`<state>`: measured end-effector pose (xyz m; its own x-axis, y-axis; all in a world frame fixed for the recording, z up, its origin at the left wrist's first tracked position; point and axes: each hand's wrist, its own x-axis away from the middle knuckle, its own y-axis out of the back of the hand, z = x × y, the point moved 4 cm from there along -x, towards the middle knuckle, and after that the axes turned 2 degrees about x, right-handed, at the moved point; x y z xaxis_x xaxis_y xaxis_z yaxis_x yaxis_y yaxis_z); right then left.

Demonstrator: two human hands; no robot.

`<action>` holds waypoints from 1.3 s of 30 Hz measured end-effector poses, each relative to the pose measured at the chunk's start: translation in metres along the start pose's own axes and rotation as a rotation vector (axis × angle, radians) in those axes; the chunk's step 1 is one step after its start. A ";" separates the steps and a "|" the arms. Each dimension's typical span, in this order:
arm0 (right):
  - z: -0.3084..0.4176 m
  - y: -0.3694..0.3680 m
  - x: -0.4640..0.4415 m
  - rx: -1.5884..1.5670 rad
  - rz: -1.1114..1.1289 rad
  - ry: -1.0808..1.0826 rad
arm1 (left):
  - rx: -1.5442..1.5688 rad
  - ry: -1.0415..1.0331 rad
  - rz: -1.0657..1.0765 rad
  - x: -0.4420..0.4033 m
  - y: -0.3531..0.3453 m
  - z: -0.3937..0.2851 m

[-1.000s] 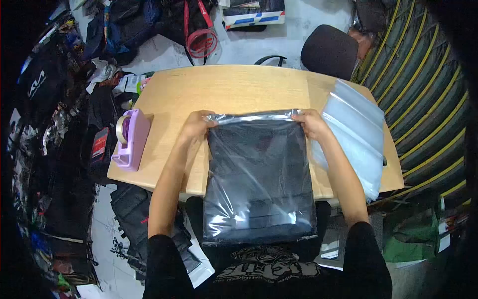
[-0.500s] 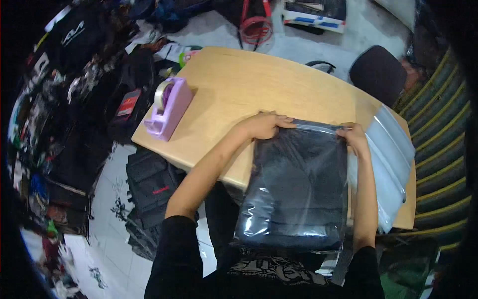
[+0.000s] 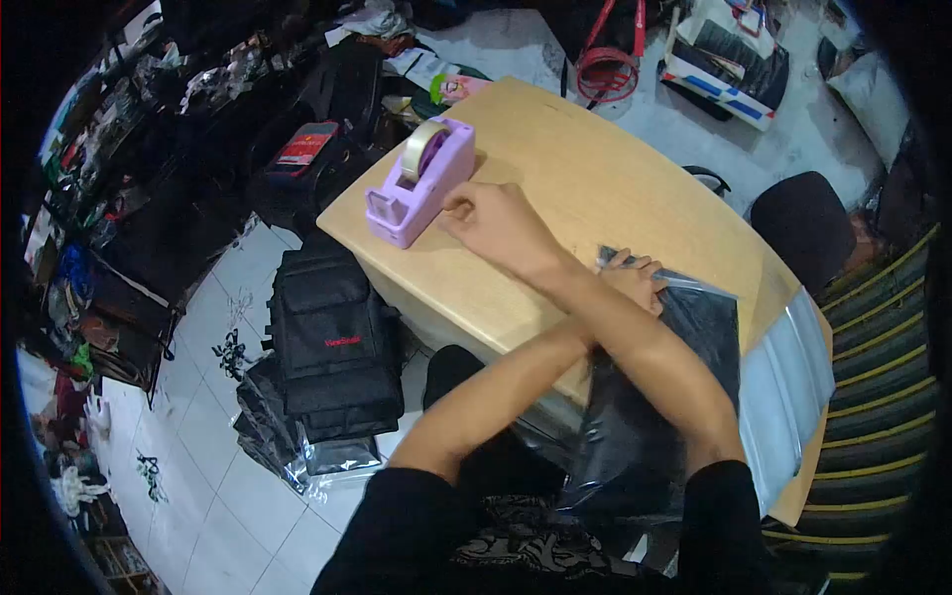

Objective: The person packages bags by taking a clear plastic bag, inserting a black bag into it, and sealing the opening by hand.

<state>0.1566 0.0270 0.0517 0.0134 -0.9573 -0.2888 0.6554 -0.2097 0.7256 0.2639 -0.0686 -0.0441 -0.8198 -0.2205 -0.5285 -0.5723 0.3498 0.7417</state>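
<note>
My right hand (image 3: 498,226) reaches across over my left forearm to the right side of the purple tape dispenser (image 3: 421,183). Its fingers are curled together, and whatever they hold, if anything, is hidden. A roll of clear tape (image 3: 424,151) sits in the dispenser. My left hand (image 3: 633,280) lies on the top edge of a clear plastic bag (image 3: 694,332) with something dark folded inside. The fingers of that hand are spread over the edge. Part of the bag is covered by my forearms, and its lower end hangs over the table edge toward my lap.
Pale plastic sheets (image 3: 788,387) lie at the right end of the wooden table (image 3: 555,139). A black backpack (image 3: 332,332) and plastic-wrapped dark items (image 3: 268,416) are on the tiled floor to the left. Beyond the table stands a dark chair (image 3: 803,223).
My right hand has let go of the bag's top right corner and crossed left to the dispenser. My left hand stays at the bag's top edge. The view has shifted left.
</note>
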 end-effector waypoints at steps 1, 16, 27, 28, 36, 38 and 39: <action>0.005 -0.015 -0.012 -0.071 0.006 -0.004 | 0.030 0.088 0.019 -0.004 0.007 -0.006; 0.013 -0.078 -0.034 -0.100 -0.312 -0.083 | -0.016 0.138 -0.036 -0.006 0.006 -0.003; -0.090 0.036 0.007 -0.225 0.001 -0.128 | 0.014 0.118 0.071 0.004 -0.005 0.000; -0.097 0.049 0.007 -0.183 -0.021 -0.129 | 0.060 0.177 0.146 -0.001 -0.002 0.002; -0.100 0.051 -0.012 -0.189 -0.003 -0.557 | -0.026 0.032 0.010 0.008 -0.002 0.004; -0.100 0.047 -0.021 -0.280 -0.004 -0.493 | 0.184 0.094 0.059 0.008 0.005 0.003; -0.101 0.049 -0.022 -0.290 -0.006 -0.494 | 0.197 0.101 0.070 0.007 0.008 0.001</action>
<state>0.2644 0.0581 0.0302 -0.2997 -0.9503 0.0846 0.8358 -0.2187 0.5036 0.2533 -0.0664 -0.0422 -0.8609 -0.2758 -0.4275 -0.5069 0.5364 0.6748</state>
